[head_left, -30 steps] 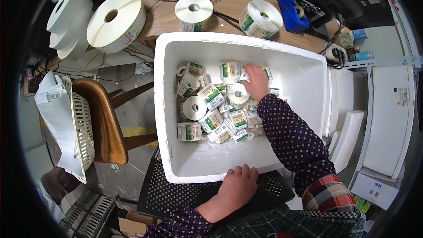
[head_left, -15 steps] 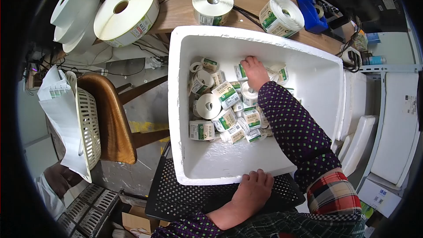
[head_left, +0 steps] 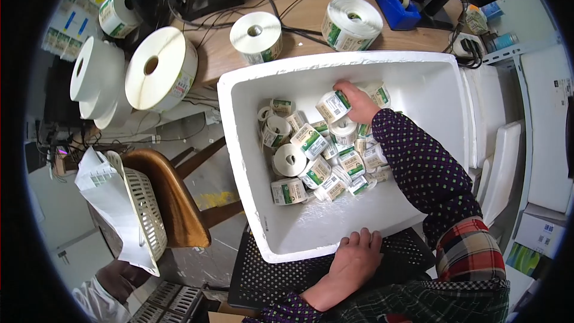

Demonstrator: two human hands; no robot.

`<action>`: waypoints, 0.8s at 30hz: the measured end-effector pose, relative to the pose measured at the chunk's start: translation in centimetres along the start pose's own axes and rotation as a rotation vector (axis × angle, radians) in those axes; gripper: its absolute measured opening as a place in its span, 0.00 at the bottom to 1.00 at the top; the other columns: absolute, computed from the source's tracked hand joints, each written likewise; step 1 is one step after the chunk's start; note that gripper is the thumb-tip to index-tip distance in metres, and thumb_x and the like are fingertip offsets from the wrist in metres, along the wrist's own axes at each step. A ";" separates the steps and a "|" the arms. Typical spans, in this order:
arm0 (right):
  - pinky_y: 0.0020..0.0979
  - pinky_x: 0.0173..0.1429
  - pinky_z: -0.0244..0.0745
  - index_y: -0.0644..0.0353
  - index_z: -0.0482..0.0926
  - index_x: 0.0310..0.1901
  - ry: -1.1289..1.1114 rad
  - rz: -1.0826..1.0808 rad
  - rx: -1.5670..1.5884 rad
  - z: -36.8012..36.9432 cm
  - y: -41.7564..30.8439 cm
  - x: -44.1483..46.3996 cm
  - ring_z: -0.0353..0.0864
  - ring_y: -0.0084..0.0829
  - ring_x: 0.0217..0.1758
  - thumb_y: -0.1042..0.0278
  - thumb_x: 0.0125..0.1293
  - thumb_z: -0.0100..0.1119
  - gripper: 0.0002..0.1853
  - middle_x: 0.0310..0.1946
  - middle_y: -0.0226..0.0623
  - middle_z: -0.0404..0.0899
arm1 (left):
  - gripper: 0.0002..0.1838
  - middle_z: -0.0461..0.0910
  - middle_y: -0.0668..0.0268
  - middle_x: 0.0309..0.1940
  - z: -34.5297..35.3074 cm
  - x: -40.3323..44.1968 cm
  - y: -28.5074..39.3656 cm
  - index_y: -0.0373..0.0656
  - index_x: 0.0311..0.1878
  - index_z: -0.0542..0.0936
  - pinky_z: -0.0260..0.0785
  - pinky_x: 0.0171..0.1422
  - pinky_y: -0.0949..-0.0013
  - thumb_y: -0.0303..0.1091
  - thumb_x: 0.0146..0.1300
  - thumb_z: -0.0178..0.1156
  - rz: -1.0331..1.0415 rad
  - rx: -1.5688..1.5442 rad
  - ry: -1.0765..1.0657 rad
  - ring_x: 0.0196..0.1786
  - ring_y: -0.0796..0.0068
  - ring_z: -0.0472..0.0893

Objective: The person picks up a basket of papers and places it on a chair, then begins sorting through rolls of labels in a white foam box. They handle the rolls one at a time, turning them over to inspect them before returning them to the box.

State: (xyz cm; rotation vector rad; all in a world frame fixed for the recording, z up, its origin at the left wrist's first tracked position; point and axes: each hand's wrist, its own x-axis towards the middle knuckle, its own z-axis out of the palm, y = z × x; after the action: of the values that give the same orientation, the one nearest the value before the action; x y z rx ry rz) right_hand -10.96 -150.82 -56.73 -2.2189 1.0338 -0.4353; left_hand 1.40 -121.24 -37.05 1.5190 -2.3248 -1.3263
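Observation:
A white foam box (head_left: 240,161) holds a heap of small label rolls (head_left: 310,142) with green and beige printed labels. Inside it, near the far wall, my right hand (head_left: 357,103) is closed around one label roll (head_left: 333,106), lifted at the top of the heap with its printed side showing. Part of that roll is hidden by my fingers. My left hand (head_left: 357,257) rests at the box's near rim, its fingers curled over the edge. More label rolls lie below and left of my right hand, some on their sides with the cores showing.
On the wooden desk (head_left: 304,45) behind stand larger label rolls (head_left: 256,33), a blue tape dispenser (head_left: 396,6) and cables. A wooden chair (head_left: 173,200) and a white basket (head_left: 145,209) are on the left. Under the box is a black perforated surface (head_left: 263,281).
My right hand has taken hold of a label roll and raised it slightly from the heap. My left hand stays on the rim. The camera view has shifted.

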 end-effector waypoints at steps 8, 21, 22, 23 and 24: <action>0.38 0.60 0.69 0.60 0.68 0.54 -0.027 -0.013 0.089 -1.1 -0.8 -1.0 0.72 0.49 0.57 0.81 0.47 0.64 0.29 0.53 0.47 0.71 | 0.28 0.76 0.52 0.48 -0.2 0.2 -0.1 0.36 0.53 0.73 0.75 0.46 0.58 0.42 0.53 0.67 0.016 -0.007 0.011 0.45 0.56 0.79; 0.43 0.57 0.72 0.59 0.69 0.55 0.065 0.042 -0.160 1.7 -2.1 -1.3 0.72 0.47 0.58 0.79 0.49 0.60 0.27 0.56 0.42 0.68 | 0.26 0.75 0.54 0.42 0.4 0.3 -0.3 0.36 0.52 0.73 0.71 0.43 0.60 0.39 0.53 0.66 0.038 0.016 0.063 0.42 0.58 0.77; 0.43 0.57 0.73 0.59 0.70 0.54 0.121 0.009 -0.205 2.0 -2.9 -1.7 0.73 0.47 0.57 0.78 0.49 0.60 0.27 0.57 0.40 0.68 | 0.26 0.75 0.54 0.42 0.4 0.4 -0.3 0.36 0.52 0.73 0.71 0.43 0.60 0.39 0.53 0.66 0.033 0.015 0.064 0.42 0.58 0.77; 0.42 0.56 0.73 0.59 0.70 0.54 0.115 0.057 -0.087 2.0 -4.5 -2.3 0.75 0.47 0.55 0.74 0.53 0.60 0.24 0.54 0.42 0.71 | 0.26 0.75 0.55 0.42 0.4 0.5 -0.3 0.36 0.52 0.73 0.71 0.43 0.60 0.39 0.53 0.66 0.027 0.022 0.063 0.42 0.58 0.77; 0.42 0.56 0.73 0.59 0.70 0.54 0.108 0.054 -0.088 2.7 -5.3 -3.1 0.75 0.47 0.55 0.74 0.53 0.60 0.24 0.54 0.42 0.71 | 0.26 0.75 0.55 0.41 0.5 0.4 -0.3 0.36 0.52 0.73 0.71 0.43 0.60 0.39 0.52 0.66 0.024 0.028 0.063 0.41 0.59 0.77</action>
State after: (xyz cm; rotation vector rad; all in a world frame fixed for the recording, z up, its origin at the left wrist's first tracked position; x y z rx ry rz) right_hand -8.55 -144.76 -55.25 -2.2594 1.1877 -0.4984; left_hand 1.12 -121.29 -37.75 1.5122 -2.3254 -1.2272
